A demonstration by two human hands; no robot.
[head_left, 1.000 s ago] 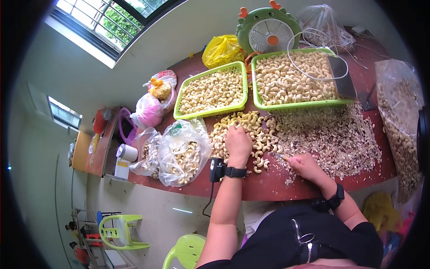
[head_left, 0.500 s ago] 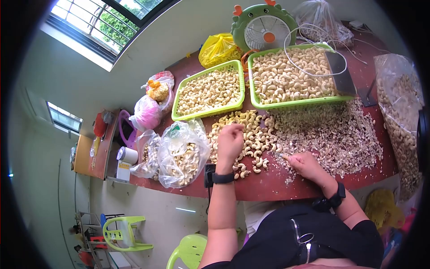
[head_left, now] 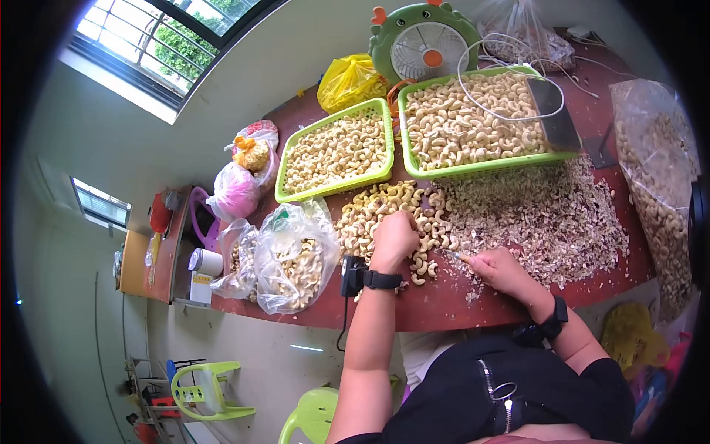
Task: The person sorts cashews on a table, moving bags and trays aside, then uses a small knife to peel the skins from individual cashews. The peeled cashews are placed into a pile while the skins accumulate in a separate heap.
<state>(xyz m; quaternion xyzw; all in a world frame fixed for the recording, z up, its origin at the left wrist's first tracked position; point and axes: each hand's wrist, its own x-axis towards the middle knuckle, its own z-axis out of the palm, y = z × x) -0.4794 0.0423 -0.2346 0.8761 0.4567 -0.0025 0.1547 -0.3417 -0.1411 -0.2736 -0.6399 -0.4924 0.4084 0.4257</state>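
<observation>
My left hand (head_left: pixel 396 238) is over the loose cashew nuts (head_left: pixel 381 200) on the table, its fingers curled downward and mostly hidden behind the back of the hand. Whatever it may grip does not show. My right hand (head_left: pixel 500 268) is closed around a small knife (head_left: pixel 461 257), whose short blade points left toward the cashews. Below and around that hand lie flaky skin scraps (head_left: pixel 562 244). Both wrists wear black straps.
Behind the pile stand two green baskets, the left one (head_left: pixel 336 191) and the right one (head_left: pixel 488 169), both full of cashews. Clear bags of nuts (head_left: pixel 296 266) sit at left. A tall nut bag (head_left: pixel 658 192) stands at right. A green fan (head_left: pixel 425 48) is behind.
My left hand has moved right and slightly down, lower over the cashews, its fingers now turned downward. The right hand stays nearly in place with the knife. The view has shifted slightly.
</observation>
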